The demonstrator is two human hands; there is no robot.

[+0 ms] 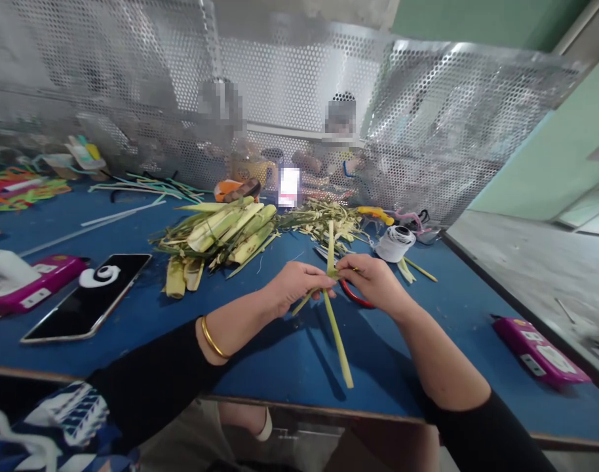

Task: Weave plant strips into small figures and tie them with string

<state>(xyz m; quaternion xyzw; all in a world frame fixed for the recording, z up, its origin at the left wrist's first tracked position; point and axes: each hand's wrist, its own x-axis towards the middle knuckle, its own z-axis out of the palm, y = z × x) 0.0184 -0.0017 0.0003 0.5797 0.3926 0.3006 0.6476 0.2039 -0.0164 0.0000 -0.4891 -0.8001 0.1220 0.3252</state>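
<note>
Both hands meet over the middle of the blue table, pinching crossed green leaf strips (337, 337). My left hand (299, 286) grips the crossing from the left, its thumb and forefinger closed on it. From the right, my right hand (369, 278) holds the same crossing between closed fingers. One strip points up, one hangs down toward the table's front edge, and a short end sticks out at lower left. Red-handled scissors (356, 296) lie just behind, partly hidden by my right hand. A bundle of green husks (225, 229) rests beyond my left hand.
On the blue table (181, 357) are a phone (90, 295), purple tissue packs (540, 351), a white string roll (395, 242) and a pile of shredded leaves (324, 217). A perforated metal screen (299, 78) stands behind, with people beyond it.
</note>
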